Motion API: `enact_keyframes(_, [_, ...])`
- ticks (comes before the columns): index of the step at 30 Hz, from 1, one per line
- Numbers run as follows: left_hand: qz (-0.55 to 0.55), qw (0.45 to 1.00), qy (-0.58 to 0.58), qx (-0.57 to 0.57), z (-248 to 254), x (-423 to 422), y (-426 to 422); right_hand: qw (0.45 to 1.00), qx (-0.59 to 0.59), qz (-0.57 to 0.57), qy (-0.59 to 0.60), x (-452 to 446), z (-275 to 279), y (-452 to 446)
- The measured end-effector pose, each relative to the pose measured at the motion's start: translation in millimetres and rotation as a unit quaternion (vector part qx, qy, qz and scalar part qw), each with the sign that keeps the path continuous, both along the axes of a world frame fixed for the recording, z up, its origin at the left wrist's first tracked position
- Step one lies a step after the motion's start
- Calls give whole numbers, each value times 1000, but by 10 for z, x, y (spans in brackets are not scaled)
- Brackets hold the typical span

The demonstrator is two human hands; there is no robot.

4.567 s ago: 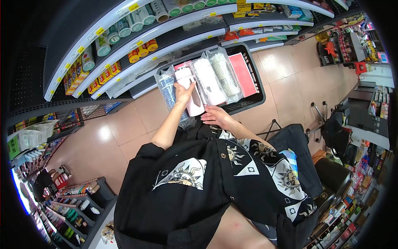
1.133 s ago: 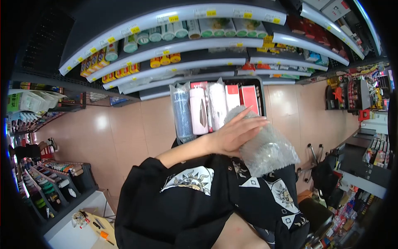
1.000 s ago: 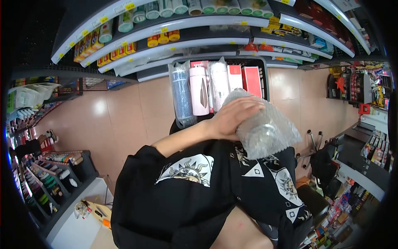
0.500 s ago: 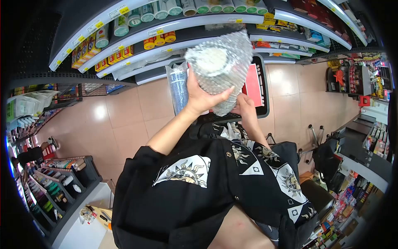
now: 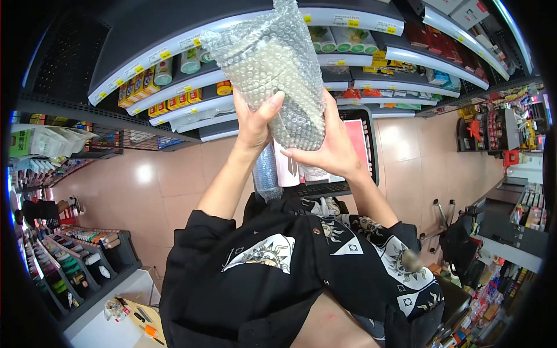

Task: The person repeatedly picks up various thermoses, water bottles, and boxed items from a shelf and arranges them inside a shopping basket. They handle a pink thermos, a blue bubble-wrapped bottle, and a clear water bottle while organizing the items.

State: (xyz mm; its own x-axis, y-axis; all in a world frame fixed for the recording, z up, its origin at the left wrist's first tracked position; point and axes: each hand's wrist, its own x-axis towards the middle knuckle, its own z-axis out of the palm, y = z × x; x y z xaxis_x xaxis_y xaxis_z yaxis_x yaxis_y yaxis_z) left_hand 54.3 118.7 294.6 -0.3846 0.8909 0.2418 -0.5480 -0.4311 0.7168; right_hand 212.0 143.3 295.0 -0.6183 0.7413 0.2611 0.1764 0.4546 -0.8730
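A bubble-wrapped package [image 5: 278, 75] is held up in front of the shelves, its pale contents blurred by the wrap. My left hand [image 5: 255, 119] grips its left side with the thumb across the front. From the lower right, my right hand [image 5: 333, 145] closes around it, thumb under the lower end. Beneath both hands is a black basket [image 5: 372, 145]. In it are another bubble-wrapped roll [image 5: 267, 174], a pink-and-white box [image 5: 286, 165] and a red flat item [image 5: 357, 139], partly hidden by my hands.
Store shelves [image 5: 342, 61] with canisters [image 5: 354, 40] and yellow boxes [image 5: 168, 107] stand ahead. A display rack [image 5: 75, 261] is at the lower left. At right are a chair base [image 5: 441, 220] and a counter [image 5: 516, 203]. Another person's dark sleeve [image 5: 40, 211] shows far left.
The package has risen and now points upward. My right hand has moved from beside its lower end to gripping its right side. The pink-and-white box has come into view.
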Motion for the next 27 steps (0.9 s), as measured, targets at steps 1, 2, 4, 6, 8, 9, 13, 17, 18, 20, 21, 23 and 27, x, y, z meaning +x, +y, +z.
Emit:
enact_keyframes(1, [0,1000,10,11,26,-37,24,1000,-7,-11,1,-52,50,-6])
enact_keyframes(2, [2,1000,14,17,54,-70,35,1000,-1,-9,4,-106,58,-11])
enact_keyframes(4, [27,996,62,-62,123,-115,45,997,10,-46,63,-220,46,29])
enact_keyframes(6, [79,980,155,-95,169,-68,-46,996,-3,-62,65,-310,82,66])
enact_keyframes(8, [105,972,199,-68,121,-86,-51,989,115,-77,52,-418,21,146])
enact_keyframes(9, [91,979,173,-62,170,-119,-53,991,112,-51,50,-453,0,191])
enact_keyframes(13, [102,973,209,-7,339,-406,111,993,92,56,57,-572,182,518])
enact_keyframes(17, [86,960,264,23,592,-760,583,984,95,112,100,-796,645,1049])
enact_keyframes(18, [78,958,274,35,701,-829,740,981,77,125,130,-885,714,1208])
enact_keyframes(20, [57,950,303,58,904,-998,1050,971,96,132,173,-1034,828,1479])
enact_keyframes(21, [49,951,299,60,979,-1044,1175,974,125,117,150,-1090,872,1614])
enact_keyframes(23, [8,942,336,23,1082,-1192,1424,971,134,116,162,-1227,903,1889])
enact_keyframes(27, [15,912,408,37,1147,-1441,1967,967,144,112,178,-1494,863,2447])
